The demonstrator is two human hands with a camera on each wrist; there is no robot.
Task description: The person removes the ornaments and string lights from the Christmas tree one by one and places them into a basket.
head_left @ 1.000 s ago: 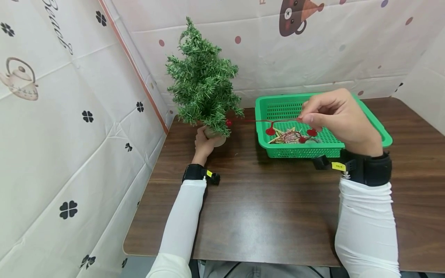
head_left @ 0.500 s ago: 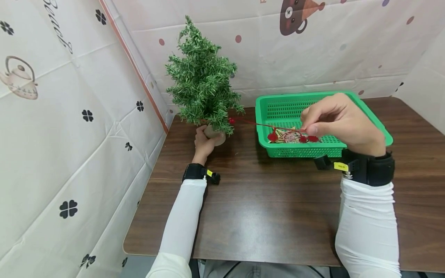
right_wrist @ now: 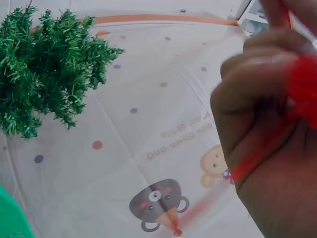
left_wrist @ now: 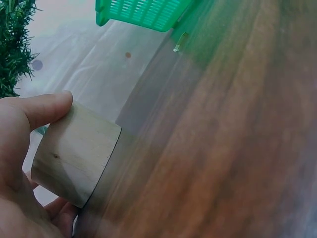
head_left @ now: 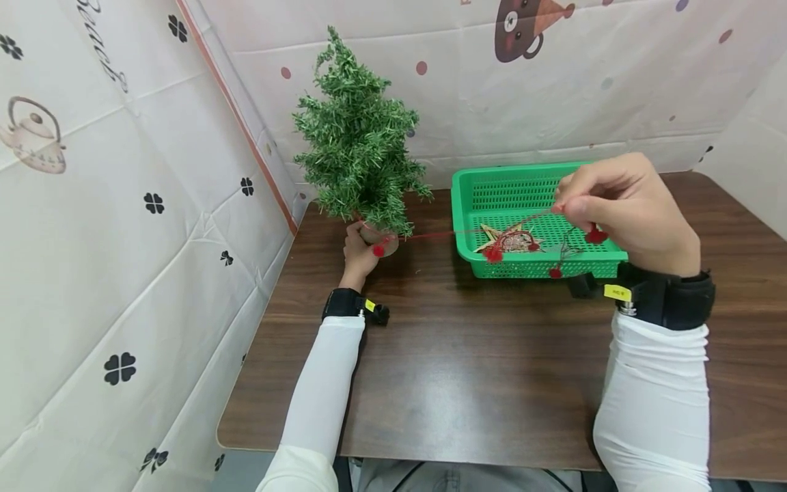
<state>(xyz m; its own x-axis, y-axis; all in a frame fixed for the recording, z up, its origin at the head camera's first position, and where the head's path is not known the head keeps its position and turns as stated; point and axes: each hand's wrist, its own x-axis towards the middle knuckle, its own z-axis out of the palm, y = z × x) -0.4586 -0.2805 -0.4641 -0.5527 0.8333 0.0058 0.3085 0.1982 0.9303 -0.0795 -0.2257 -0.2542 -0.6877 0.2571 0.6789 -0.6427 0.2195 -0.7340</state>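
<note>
On the left of the table, a small artificial Christmas tree [head_left: 363, 137] stands tilted slightly. My left hand [head_left: 359, 258] grips its round wooden base [left_wrist: 79, 153], thumb on one side in the left wrist view. Above the basket, my right hand [head_left: 633, 212] pinches a red pom-pom garland [head_left: 493, 254] between thumb and fingertips. Its thin string runs left across to the tree's base, where one pom-pom [head_left: 378, 251] hangs in front. Other pom-poms dangle below and beside the right hand. A blurred red pom-pom [right_wrist: 304, 89] is close to that hand in the right wrist view.
A green plastic basket [head_left: 522, 268] stands at the back right, under the right hand. Inside it lie a gold star ornament [head_left: 488, 236] and other small pieces. Patterned cloth [head_left: 461, 109] lines the back and left of the wooden table [head_left: 455, 383].
My right hand dipped slightly, then moved right and up, drawing the garland along. The pom-pom by the tree has shifted down and left to the base. My left hand stays put.
</note>
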